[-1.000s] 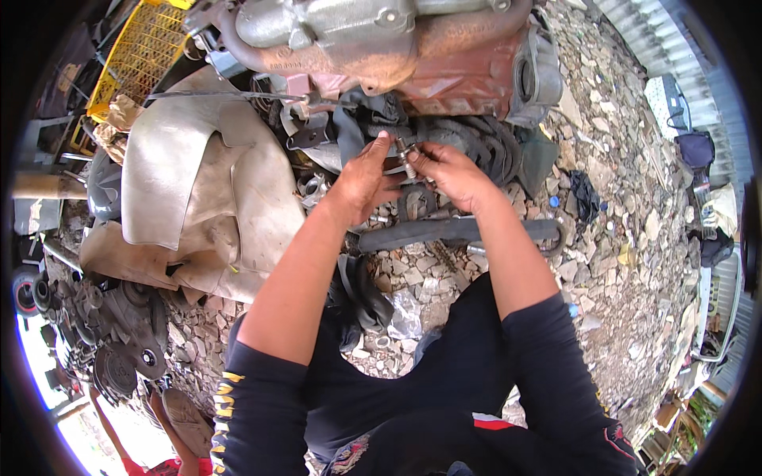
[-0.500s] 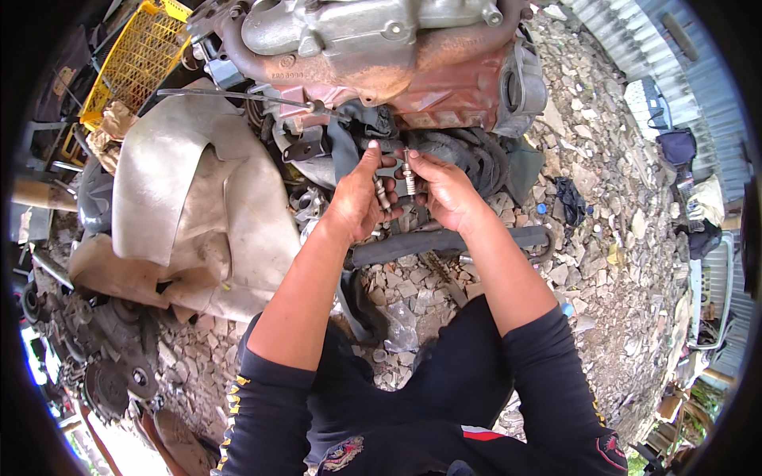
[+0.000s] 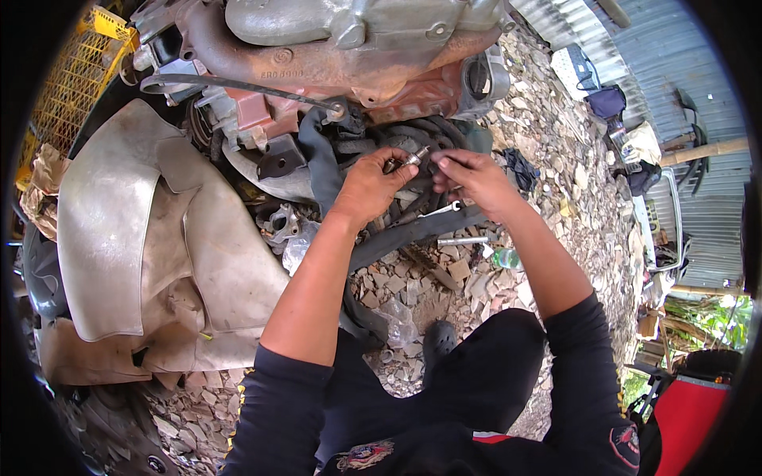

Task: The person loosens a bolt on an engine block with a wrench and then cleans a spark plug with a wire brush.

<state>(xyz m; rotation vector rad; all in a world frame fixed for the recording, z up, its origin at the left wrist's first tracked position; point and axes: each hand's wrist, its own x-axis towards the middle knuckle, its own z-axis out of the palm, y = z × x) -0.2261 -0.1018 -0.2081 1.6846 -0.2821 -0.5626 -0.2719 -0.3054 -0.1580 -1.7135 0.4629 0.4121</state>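
Note:
Above the engine's near side, my left hand [image 3: 371, 186] is closed on a spark plug [image 3: 415, 156], whose metal end points right. Another small metal piece shows between its fingers, mostly hidden, perhaps a second plug. Just right of the plug is my right hand [image 3: 478, 181]. Its thumb and fingers are loosely curled and somewhat apart, with nothing visible in them; some fingertips are blurred. Behind the hands stands a large engine [image 3: 317, 59] with a rusty manifold and a reddish block. Dark hoses [image 3: 421, 131] lie tangled below it.
A combination wrench [image 3: 441, 209] rests by a thick dark tube [image 3: 397, 236]. Near it lie a metal rod [image 3: 464, 240] and a green bottle [image 3: 505, 259]. A beige cover [image 3: 107, 230] is at left, below a yellow crate [image 3: 79, 63]. Broken stones [image 3: 548, 214] cover the ground.
The view has shifted. My right hand has come away from the white-ribbed spark plug it held, and my left hand now grips a plug pointing right.

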